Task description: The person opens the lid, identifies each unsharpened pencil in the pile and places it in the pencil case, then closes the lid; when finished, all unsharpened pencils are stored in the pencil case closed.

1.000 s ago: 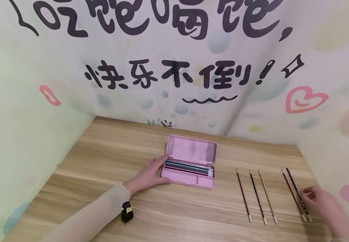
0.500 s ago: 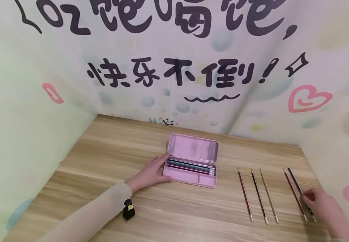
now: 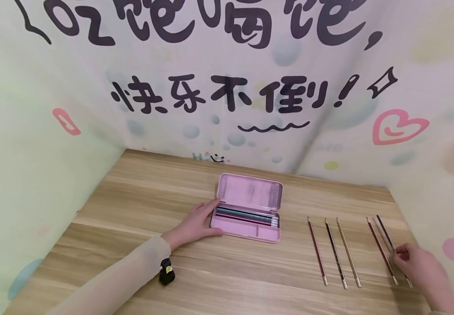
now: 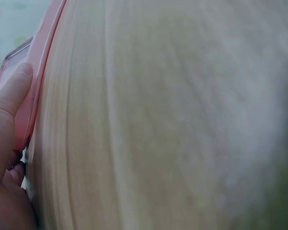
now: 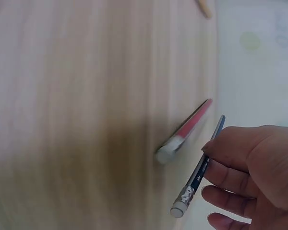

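Observation:
A pink pencil case (image 3: 268,236) lies with its lid raised on the table, several pencils (image 3: 246,215) in its back compartment. My left hand (image 3: 191,225) grips the case's left end, thumb along the front edge and fingers at the back corner. At the far right, my right hand (image 3: 420,264) pinches a black pencil (image 5: 200,172) between thumb and fingers. In the right wrist view, that pencil's white eraser end points toward the camera. Just left of it lies a red pencil (image 3: 382,251).
Left of the red pencil lie another red pencil (image 3: 317,251), a second black pencil (image 3: 335,253) and a natural-wood pencil (image 3: 348,253), side by side. Behind the wooden table (image 3: 250,280) hangs a printed cloth wall (image 3: 211,135). A black device (image 3: 167,272) is strapped at the left wrist.
My right hand has taken hold of the black pencil and shifted it slightly, widening its gap from the red pencil. My left hand stays on the pencil case.

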